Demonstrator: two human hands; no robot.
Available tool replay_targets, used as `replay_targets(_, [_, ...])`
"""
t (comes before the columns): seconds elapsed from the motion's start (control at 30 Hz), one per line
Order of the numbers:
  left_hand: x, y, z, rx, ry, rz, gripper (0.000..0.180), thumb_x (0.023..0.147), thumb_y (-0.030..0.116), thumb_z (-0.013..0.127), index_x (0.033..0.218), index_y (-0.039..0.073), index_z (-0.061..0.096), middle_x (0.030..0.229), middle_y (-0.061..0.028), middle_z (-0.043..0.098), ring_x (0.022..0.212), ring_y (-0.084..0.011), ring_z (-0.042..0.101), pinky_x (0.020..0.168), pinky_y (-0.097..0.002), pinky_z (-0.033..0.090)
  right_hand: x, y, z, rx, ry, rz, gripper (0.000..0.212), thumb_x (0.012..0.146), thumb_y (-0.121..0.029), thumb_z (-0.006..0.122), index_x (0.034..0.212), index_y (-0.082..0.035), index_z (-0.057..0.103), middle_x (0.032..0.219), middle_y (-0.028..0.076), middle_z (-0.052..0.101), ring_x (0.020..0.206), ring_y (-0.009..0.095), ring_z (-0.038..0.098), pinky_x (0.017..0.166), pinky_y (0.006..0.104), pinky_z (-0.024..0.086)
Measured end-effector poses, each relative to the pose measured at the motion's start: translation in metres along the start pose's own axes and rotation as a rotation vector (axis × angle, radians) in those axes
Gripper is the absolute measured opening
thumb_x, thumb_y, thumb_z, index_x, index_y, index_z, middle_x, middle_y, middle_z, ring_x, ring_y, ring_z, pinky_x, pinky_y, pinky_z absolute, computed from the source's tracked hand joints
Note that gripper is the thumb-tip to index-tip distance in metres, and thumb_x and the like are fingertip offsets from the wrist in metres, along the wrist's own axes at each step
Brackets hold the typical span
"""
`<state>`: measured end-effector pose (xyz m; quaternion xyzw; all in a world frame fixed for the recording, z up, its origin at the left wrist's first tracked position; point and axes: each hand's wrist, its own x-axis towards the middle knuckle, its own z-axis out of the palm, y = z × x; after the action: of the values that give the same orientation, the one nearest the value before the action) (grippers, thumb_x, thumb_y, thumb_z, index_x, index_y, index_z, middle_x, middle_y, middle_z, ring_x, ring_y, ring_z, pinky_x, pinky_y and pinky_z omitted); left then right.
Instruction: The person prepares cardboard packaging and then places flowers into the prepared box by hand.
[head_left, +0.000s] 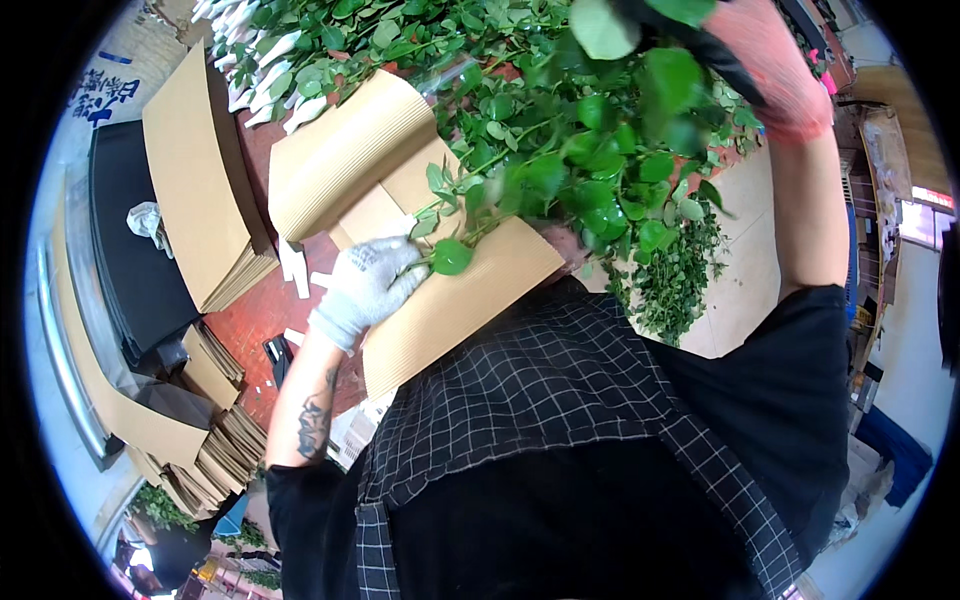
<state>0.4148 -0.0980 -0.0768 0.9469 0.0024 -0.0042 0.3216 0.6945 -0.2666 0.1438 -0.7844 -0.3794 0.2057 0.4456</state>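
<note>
My left hand point(370, 285), in a white-grey knit glove, is closed round the lower ends of several leafy green stems point(452, 257). They lie across a tan corrugated cardboard sheet point(470, 305), which is spread in front of my apron with its far side point(350, 145) curling up. Raised at the upper right is my right hand point(745, 60), in a black glove with a pink cuff. Leaves and the picture's edge hide its fingers, so its grip does not show. Blurred large leaves point(670, 85) hang just beside it.
A heap of leafy stems point(500, 110) covers the far part of the red table point(245, 325), with white-wrapped pieces point(265, 80) at its left. Upright cardboard sheets point(185, 170) and black sheets point(135, 240) stand to the left. Foliage point(680, 285) hangs over the right side.
</note>
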Motion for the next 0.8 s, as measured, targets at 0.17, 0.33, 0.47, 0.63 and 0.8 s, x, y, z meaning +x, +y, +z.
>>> replay_targets(0.17, [-0.01,-0.009,0.017,-0.058,0.096,-0.09,0.019,0.083,0.025,0.058,0.085,0.006,0.062,0.081,-0.0137,0.06,0.079,-0.0333,0.061,0.07,-0.0406,0.05,0.041,0.012,-0.026,-0.236,-0.086,-0.067,0.035,0.079,-0.01,0.064,0.111,0.003,0.057,0.095,0.007,0.062,0.085,0.01,0.06,0.071,0.0247,0.049])
replay_targets(0.33, [-0.004,-0.006,0.013,-0.033,0.002,-0.113,0.016,0.081,0.021,0.06,0.087,0.006,0.064,0.083,-0.0137,0.061,0.082,-0.0333,0.061,0.073,-0.0411,0.05,0.052,0.046,-0.081,0.11,-0.058,-0.12,0.025,0.081,-0.012,0.067,0.103,0.0,0.063,0.097,0.003,0.063,0.085,0.009,0.054,0.076,0.0249,0.046])
replay_targets(0.47, [0.004,-0.005,0.011,-0.069,0.073,0.0,0.018,0.08,0.022,0.061,0.087,0.005,0.062,0.08,-0.015,0.059,0.08,-0.0347,0.06,0.073,-0.0417,0.049,0.038,0.046,-0.1,-0.478,0.001,-0.097,0.021,0.081,-0.012,0.066,0.097,0.002,0.062,0.095,0.003,0.062,0.082,0.01,0.054,0.072,0.027,0.046])
replay_targets(0.63, [0.049,0.02,-0.006,-0.212,0.069,0.056,0.017,0.082,0.02,0.058,0.089,0.004,0.06,0.078,-0.0164,0.059,0.077,-0.0372,0.058,0.072,-0.0434,0.048,0.015,0.037,-0.095,-0.108,0.07,-0.192,0.024,0.076,-0.008,0.065,0.099,0.001,0.063,0.096,0.004,0.063,0.082,0.012,0.056,0.073,0.0277,0.047])
replay_targets(0.8, [0.122,0.076,-0.057,-0.202,0.008,0.101,0.017,0.085,0.019,0.056,0.087,0.003,0.06,0.078,-0.0173,0.058,0.078,-0.0375,0.058,0.071,-0.0428,0.047,-0.004,-0.001,-0.094,-0.29,0.102,-0.127,0.034,0.078,-0.015,0.069,0.107,0.001,0.063,0.104,0.008,0.065,0.091,0.015,0.058,0.082,0.0288,0.047])
